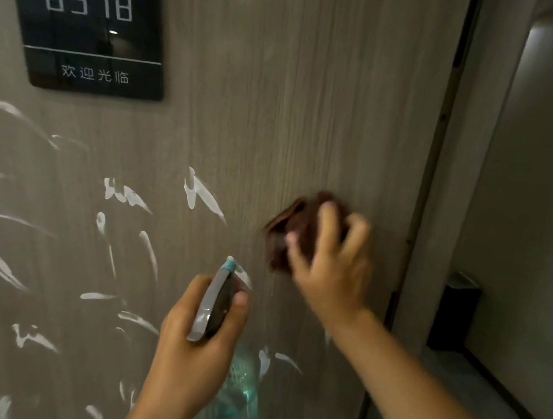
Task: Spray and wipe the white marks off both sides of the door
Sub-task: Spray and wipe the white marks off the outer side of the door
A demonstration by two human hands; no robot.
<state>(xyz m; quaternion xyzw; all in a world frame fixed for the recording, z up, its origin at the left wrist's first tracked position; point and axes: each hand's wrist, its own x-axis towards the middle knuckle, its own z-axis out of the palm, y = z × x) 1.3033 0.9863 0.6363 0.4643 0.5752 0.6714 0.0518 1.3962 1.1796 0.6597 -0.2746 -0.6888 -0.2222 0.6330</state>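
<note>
A grey wood-grain door (280, 106) fills the view, with several white marks (201, 194) smeared over its left and lower parts. My right hand (330, 267) presses a brown cloth (289, 231) against the door near its right edge; both are motion-blurred. My left hand (194, 344) grips a spray bottle (219, 302) with a grey trigger head, teal nozzle and clear bluish body, its nozzle pointing up at the door. The area above and around the cloth looks free of marks.
A black room-number plate (90, 16) reading 8578 hangs at the upper left. The door frame (442, 193) runs down the right side. Beyond it lie a corridor wall and a dark bin (456, 312) on the floor.
</note>
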